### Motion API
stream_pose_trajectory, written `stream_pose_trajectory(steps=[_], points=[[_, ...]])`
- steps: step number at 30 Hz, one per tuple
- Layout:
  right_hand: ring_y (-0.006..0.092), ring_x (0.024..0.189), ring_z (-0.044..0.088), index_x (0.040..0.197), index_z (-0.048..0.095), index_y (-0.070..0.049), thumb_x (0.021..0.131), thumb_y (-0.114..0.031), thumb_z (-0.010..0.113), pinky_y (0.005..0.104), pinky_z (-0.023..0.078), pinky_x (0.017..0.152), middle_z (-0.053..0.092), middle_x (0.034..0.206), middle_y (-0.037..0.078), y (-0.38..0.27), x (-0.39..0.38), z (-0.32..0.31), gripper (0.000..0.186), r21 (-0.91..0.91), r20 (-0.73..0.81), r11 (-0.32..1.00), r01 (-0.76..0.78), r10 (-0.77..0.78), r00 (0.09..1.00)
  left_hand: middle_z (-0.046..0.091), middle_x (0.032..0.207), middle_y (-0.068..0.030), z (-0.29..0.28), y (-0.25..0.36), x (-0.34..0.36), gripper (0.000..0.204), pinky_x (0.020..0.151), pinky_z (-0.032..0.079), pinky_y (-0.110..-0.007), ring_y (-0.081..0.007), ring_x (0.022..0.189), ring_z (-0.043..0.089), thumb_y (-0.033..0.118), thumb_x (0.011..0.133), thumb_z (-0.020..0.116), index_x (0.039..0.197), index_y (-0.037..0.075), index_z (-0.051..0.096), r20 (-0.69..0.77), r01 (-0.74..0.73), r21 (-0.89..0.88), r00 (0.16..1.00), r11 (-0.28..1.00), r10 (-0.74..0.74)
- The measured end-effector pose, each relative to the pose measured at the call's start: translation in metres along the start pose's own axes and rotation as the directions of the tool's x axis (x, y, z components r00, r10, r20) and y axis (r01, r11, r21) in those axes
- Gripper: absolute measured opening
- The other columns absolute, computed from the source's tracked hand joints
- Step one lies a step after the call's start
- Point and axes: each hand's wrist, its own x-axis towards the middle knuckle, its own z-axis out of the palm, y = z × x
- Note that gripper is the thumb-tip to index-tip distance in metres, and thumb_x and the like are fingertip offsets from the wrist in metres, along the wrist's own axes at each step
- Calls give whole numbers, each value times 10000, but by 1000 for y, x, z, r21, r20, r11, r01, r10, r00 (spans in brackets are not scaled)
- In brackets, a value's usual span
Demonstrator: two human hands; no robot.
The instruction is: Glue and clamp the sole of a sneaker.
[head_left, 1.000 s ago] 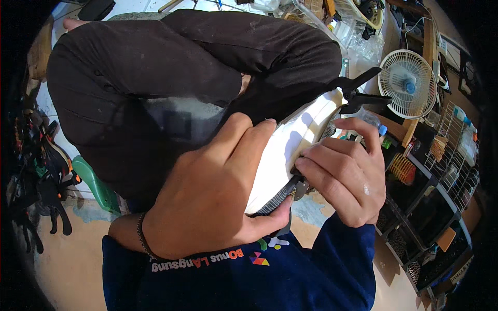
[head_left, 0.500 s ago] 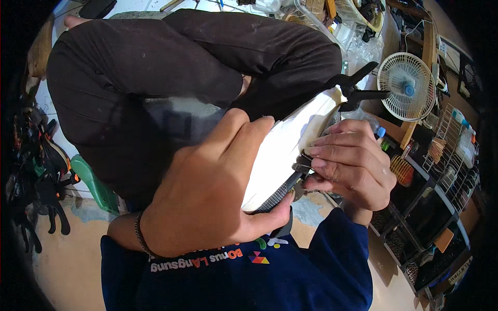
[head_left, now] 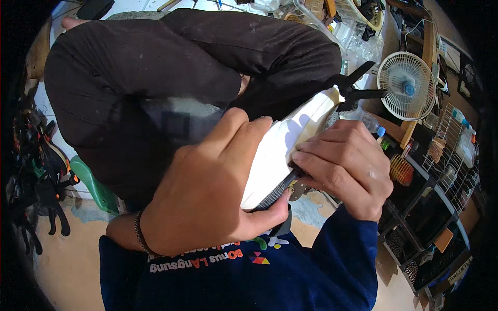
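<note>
My left hand (head_left: 202, 176) grips a long white piece (head_left: 275, 155) with dark grey mesh fabric (head_left: 274, 197) along its near side. The thumb presses against the mesh and the fingers lie over the white top. At the far end, a black spring clamp (head_left: 353, 89) bites onto the piece, its two handles pointing right. My right hand (head_left: 350, 168) has its fingers closed on the piece's right edge, where white meets mesh. A small black part (head_left: 295, 171) shows at those fingertips; most of it is hidden, so its kind is unclear.
My crossed legs (head_left: 155, 67) in dark trousers lie beyond the hands. Several black and orange clamps (head_left: 49, 176) are heaped at the left, near a green curved object (head_left: 92, 184). At right stand a white fan (head_left: 407, 85) and a wire rack (head_left: 456, 166).
My right hand has shifted slightly left and its fingers have closed in over the edge, covering most of the small black part. The left hand and the clamp are nearly still.
</note>
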Motion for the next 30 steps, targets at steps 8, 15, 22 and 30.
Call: stream_pose_trajectory(steps=[8, 15, 22, 30], points=[[262, 828, 628, 901, 655, 73, 577, -147, 653, 350, 527, 704, 613, 884, 146, 3, 3, 3, 392, -124, 86, 977, 175, -165, 983, 591, 984, -221, 0, 0, 3, 684, 626, 560, -392, -317, 772, 668, 168, 648, 810, 1219, -102, 548, 2, -21, -38, 1000, 999, 21], [305, 850, 663, 964, 671, 76, 594, -161, 667, 399, 561, 755, 669, 957, 181, 3, 13, -1, 440, -82, 182, 984, 157, -140, 973, 591, 977, -216, -5, -4, 1, 667, 659, 561, -385, -319, 786, 664, 153, 624, 814, 1193, -89, 565, -17, -2, -33, 1000, 999, 2], [320, 895, 679, 1019, 681, 63, 643, -423, 824, 403, 551, 788, 682, 966, 171, 18, 15, -9, 631, 116, 56, 991, 59, -66, 996, 619, 986, -220, -7, -9, -6, 694, 689, 576, -374, -314, 834, 692, 156, 605, 831, 1201, -89, 576, -100, -3, -53, 995, 999, -2], [273, 812, 652, 925, 682, 68, 749, -401, 810, 349, 505, 707, 674, 881, 174, 19, -64, -32, 517, 41, -511, 971, -235, 223, 830, 628, 1002, -206, -4, -1, -11, 749, 700, 567, -351, -291, 848, 690, 190, 590, 873, 1227, -73, 579, -75, -33, -35, 997, 999, 31]])
